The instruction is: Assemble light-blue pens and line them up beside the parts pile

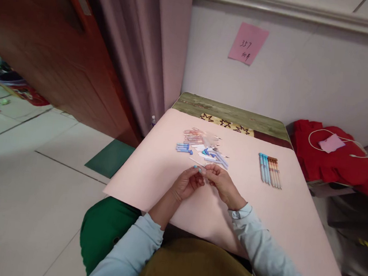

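My left hand (188,183) and my right hand (222,183) meet over the pink sheet (153,170) on the table, fingertips pinched together on a small pen part (204,170) too small to name. Just beyond them lies a pile of loose pen parts (202,149), blue, white and orange. To the right, a row of several assembled pens (270,170) lies side by side, blue ones on the left and orange ones on the right.
The table's green wooden top (227,112) shows beyond the sheet, against a white wall with a pink note (248,43). Red cloth with a white cable (334,157) sits to the right. A brown door (48,43) and curtain (137,53) stand left. A green stool (103,230) is below left.
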A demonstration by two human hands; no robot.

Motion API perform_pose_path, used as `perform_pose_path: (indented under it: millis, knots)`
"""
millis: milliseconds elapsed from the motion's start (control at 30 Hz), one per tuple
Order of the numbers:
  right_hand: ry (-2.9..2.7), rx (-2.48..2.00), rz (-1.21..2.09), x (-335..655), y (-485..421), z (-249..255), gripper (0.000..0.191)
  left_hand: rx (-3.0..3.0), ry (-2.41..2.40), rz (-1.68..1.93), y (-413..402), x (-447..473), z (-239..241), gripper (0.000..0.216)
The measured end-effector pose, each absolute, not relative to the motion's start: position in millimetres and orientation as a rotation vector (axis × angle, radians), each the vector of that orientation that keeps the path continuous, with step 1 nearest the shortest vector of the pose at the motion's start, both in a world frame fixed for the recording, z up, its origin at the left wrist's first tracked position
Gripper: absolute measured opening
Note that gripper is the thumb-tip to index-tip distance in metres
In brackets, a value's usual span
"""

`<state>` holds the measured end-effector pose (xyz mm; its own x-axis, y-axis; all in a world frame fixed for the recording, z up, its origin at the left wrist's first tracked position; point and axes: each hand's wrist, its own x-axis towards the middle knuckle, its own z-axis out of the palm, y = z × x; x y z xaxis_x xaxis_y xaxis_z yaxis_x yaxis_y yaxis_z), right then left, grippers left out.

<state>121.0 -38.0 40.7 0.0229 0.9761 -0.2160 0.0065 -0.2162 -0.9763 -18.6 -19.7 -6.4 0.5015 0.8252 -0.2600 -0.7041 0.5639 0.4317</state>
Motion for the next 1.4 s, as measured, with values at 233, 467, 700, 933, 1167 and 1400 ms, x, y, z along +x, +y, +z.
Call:
perform_pose_path:
  millis: [233,467,700,933,1167,1400]
  knots:
    - [-1.311,-1.466,0.958,141,-55,41,0.043,0.113,0.485,0.991,-15,-22,-11,0.011]
    - [-1.472,-1.935,0.336,202,-105,23,0.036,0.08,0.535,1.022,-12,-22,-10,0.011]
    - [-1.582,-1.984,0.171,205,-121,6,0.035,0.12,0.501,1.019,-13,-21,-9,0.008]
    - [-1.702,-1.997,0.039,200,-108,3,0.026,0.138,0.524,1.024,-16,-21,-9,0.009]
    - [-1.666,-1.806,0.262,174,-112,38,0.021,0.173,0.561,1.027,-17,-19,-9,0.012]
    - [-1.734,-1.708,0.21,151,-104,48,0.02,0.28,0.544,1.03,-22,-17,-11,0.012]
